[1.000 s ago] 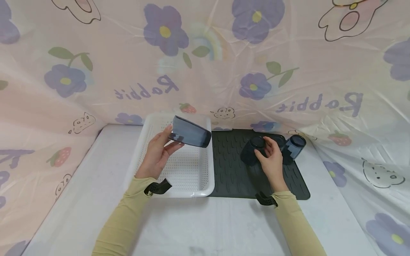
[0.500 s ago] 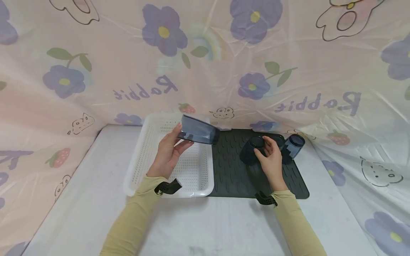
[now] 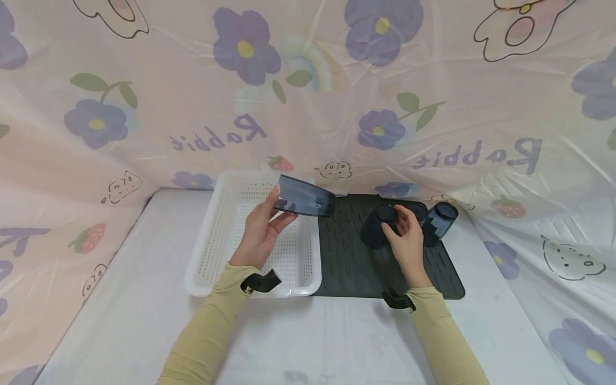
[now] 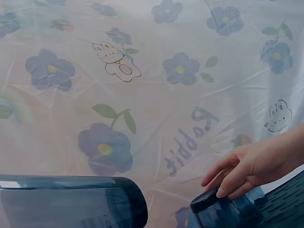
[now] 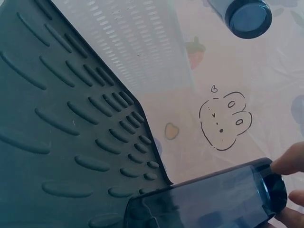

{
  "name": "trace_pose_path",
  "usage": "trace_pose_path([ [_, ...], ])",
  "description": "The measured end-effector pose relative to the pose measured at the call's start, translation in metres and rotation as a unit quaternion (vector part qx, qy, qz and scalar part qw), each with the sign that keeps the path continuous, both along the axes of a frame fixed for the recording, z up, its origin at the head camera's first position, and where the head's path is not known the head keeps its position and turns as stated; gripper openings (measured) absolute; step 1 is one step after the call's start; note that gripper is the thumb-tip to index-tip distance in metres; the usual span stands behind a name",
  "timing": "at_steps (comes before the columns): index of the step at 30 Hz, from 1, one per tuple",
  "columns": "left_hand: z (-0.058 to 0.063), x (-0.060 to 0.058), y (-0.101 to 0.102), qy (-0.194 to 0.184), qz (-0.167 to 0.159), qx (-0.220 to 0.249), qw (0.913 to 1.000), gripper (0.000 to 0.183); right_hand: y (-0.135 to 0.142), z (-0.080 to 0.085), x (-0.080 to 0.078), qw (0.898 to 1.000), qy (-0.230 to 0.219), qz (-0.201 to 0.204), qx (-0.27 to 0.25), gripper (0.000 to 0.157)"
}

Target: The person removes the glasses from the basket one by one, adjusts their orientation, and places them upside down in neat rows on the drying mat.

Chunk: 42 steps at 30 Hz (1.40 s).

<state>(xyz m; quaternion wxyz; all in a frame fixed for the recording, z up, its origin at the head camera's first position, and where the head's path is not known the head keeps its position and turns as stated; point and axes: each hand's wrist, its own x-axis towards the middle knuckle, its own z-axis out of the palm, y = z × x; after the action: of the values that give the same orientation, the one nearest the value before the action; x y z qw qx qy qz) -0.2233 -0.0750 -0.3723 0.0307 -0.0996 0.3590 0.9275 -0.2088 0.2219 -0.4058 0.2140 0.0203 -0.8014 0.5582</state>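
My left hand (image 3: pixel 258 235) holds a see-through blue-grey tumbler (image 3: pixel 304 197) near its mouth. It lies nearly sideways in the air over the white basket, base pointing right; in the left wrist view the same tumbler (image 4: pixel 61 202) fills the lower left. Over the dark drying mat (image 3: pixel 346 251), my right hand (image 3: pixel 408 243) has thumb and fingers about the base of a second tumbler (image 3: pixel 374 229), which stands mouth down. The right wrist view shows fingertips at the base of this tumbler (image 5: pixel 209 197). Just right of that hand is another upturned tumbler (image 3: pixel 440 220).
The white perforated basket (image 3: pixel 204 251) sits left of the mat, their edges meeting. One more dark tumbler (image 3: pixel 420 210) is partly hidden behind my right hand. A white cloth (image 3: pixel 337 342) covers the table, and a printed curtain (image 3: pixel 308 123) hangs behind.
My left hand has moved right with its tumbler, whose base now reaches over the mat's left edge. My right hand stays at the second tumbler.
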Motion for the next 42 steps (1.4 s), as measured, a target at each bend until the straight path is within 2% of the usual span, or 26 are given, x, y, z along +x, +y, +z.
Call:
trace_pose_path([
  [12,-0.001,0.002,0.01,0.003,-0.014,-0.01,0.9998,0.054,-0.004,0.008,0.006,1.0,0.018,-0.019,-0.006,0.049],
  [16,-0.001,0.003,0.011,0.008,-0.018,-0.015,0.9997,0.054,-0.006,0.012,0.008,0.999,0.027,-0.008,-0.023,0.048],
  [23,-0.002,0.001,0.015,0.001,-0.016,-0.014,0.9998,0.059,-0.007,0.011,0.006,0.995,0.022,0.047,-0.086,0.049],
  [28,-0.001,0.001,0.019,-0.001,-0.016,-0.012,0.9998,0.059,-0.01,0.004,0.002,0.991,0.028,0.088,-0.102,0.045],
  [33,0.0,0.002,0.022,-0.006,-0.019,-0.012,0.9997,0.059,-0.02,0.005,0.001,0.98,0.038,0.142,-0.137,0.042],
  [42,0.001,0.004,0.026,-0.01,-0.029,-0.022,0.9993,0.068,-0.039,0.01,0.001,0.962,0.001,0.209,-0.174,0.05],
])
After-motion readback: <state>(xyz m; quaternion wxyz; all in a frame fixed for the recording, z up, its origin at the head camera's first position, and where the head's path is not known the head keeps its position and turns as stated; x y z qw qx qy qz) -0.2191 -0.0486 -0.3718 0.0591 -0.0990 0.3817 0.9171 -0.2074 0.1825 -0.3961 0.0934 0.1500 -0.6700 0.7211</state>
